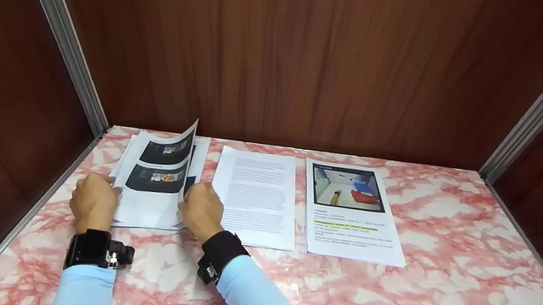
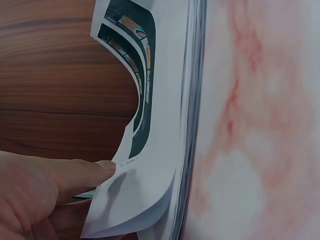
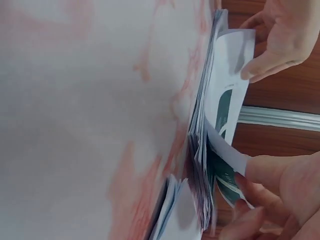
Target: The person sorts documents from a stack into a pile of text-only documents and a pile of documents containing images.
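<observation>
A printed sheet [image 1: 150, 205] with two dark pictures bows up from the left paper stack [image 1: 201, 157]. My left hand [image 1: 93, 199] pinches its near left side, the thumb [image 2: 95, 172] on top and the fingers underneath. On the opposite side my right hand [image 1: 202, 210] holds the sheet's lifted right edge between thumb and fingers. In the right wrist view, the sheet curves above the layered edges of the stack [image 3: 199, 145], and another dark print [image 3: 227, 182] shows below it, near the right fingers.
A text-covered paper stack [image 1: 259, 199] lies in the middle, close by my right hand. Further right is another page [image 1: 354, 229] with a colour photo and a yellow highlighted line. Wood-grain panels [image 1: 285, 58] enclose the marbled pink table [image 1: 445, 286] at the back and sides.
</observation>
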`<move>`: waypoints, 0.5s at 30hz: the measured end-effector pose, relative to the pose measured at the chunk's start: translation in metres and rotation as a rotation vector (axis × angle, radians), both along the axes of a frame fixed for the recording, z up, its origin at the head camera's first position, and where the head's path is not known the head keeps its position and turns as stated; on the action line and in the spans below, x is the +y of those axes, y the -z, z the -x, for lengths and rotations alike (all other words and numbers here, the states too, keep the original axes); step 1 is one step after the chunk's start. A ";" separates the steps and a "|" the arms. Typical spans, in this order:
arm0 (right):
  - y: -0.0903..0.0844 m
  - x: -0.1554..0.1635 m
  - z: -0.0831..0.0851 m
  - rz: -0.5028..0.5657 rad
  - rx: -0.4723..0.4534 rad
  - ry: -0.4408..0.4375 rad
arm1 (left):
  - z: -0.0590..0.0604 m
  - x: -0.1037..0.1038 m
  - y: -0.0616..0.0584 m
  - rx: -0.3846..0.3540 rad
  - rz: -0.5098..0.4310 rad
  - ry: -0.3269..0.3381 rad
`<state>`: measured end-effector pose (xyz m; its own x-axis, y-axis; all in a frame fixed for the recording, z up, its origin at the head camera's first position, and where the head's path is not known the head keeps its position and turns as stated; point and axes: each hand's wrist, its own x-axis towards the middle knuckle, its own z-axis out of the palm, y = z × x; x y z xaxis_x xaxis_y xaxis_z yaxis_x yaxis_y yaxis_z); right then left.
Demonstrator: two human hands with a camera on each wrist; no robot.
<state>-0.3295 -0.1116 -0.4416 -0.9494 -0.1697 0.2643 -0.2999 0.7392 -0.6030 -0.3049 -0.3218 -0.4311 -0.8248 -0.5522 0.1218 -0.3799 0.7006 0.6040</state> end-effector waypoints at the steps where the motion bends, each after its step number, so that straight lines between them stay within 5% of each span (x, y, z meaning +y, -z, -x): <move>1: 0.001 0.000 0.000 0.008 -0.008 -0.010 | 0.000 0.001 0.000 0.005 0.008 -0.003; 9: 0.008 0.001 0.003 0.113 -0.018 -0.059 | 0.001 0.007 0.000 0.031 0.021 0.005; 15: 0.007 0.004 0.004 0.223 -0.103 -0.064 | 0.003 0.004 0.002 0.150 -0.040 0.007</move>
<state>-0.3332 -0.1080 -0.4483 -0.9625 -0.1785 0.2042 -0.2701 0.5660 -0.7789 -0.3082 -0.3173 -0.4329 -0.8028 -0.5537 0.2214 -0.2789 0.6768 0.6813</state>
